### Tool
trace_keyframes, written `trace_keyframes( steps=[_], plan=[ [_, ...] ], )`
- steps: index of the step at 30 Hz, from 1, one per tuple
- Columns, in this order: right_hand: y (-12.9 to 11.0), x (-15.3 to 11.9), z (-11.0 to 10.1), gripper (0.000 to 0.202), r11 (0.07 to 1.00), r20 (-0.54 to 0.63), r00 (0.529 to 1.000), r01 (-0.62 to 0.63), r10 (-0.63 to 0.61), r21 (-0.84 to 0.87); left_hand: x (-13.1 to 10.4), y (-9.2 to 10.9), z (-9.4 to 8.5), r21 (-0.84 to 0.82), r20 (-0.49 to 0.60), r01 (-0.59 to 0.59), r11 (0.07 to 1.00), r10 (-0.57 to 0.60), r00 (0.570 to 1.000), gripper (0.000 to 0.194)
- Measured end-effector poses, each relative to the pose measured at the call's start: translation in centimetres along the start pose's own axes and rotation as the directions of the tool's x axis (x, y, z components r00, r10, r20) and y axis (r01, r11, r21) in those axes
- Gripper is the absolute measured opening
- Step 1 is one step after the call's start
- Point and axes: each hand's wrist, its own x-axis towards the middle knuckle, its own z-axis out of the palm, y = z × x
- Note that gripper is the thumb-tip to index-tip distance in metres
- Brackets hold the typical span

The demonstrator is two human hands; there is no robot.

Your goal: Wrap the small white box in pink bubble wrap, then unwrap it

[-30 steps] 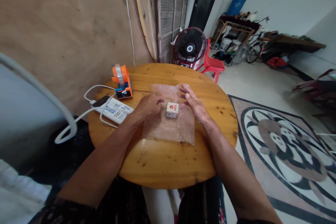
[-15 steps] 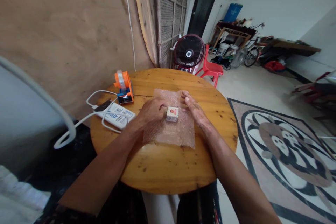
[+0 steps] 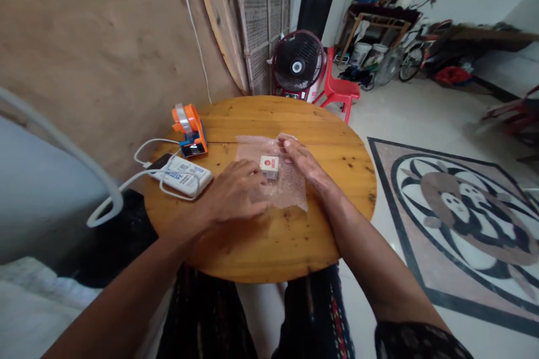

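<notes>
A small white box (image 3: 269, 167) with a red mark rests on a sheet of bubble wrap (image 3: 290, 188), which lies on the round wooden table (image 3: 269, 261). My left hand (image 3: 242, 190) is just left of the box, over the near left part of the sheet, its fingers apart and slightly bent. My right hand (image 3: 301, 158) lies along the sheet's right side, fingers stretched forward near the far right corner, where the film rises a little. Neither hand is wrapped round the box.
An orange and blue tape dispenser (image 3: 190, 129) stands at the table's left, behind a white power bank (image 3: 185, 176) with a looped white cable (image 3: 113, 208). Beyond the table are a fan (image 3: 297, 64) and a red chair (image 3: 340, 90).
My left hand has moved nearer to me, and its curled fingers have opened out. My right hand has come inward to the sheet's far right corner. The camera view has shifted.
</notes>
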Motion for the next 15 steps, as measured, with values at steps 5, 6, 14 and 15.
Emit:
trace_keyframes(
  steps=[5, 6, 14, 15],
  plan=[
    [0.0, 0.1, 0.0, 0.072, 0.999, 0.023, 0.999, 0.031, -0.030, -0.010, -2.2, 1.1, 1.8, 0.111, -0.017, 0.059, 0.992, -0.057, 0.998, 0.019],
    [0.0, 0.1, 0.0, 0.071, 0.999, 0.020, 0.999, 0.034, -0.034, -0.006, -2.1, 1.0, 2.1, 0.111, -0.028, 0.072, 0.991, -0.070, 0.997, 0.012],
    [-0.1, 0.0, -0.3, 0.065, 0.997, 0.024, 1.000, 0.007, -0.009, 0.072, 2.5, -1.6, 1.4, -0.070, -0.105, 0.281, 0.957, -0.287, 0.952, 0.011],
    [-0.2, 0.0, -0.4, 0.064, 0.997, 0.029, 1.000, 0.004, -0.006, 0.083, 3.3, -2.0, 1.3, -0.085, -0.072, 0.291, 0.953, -0.298, 0.952, 0.011]
  ],
)
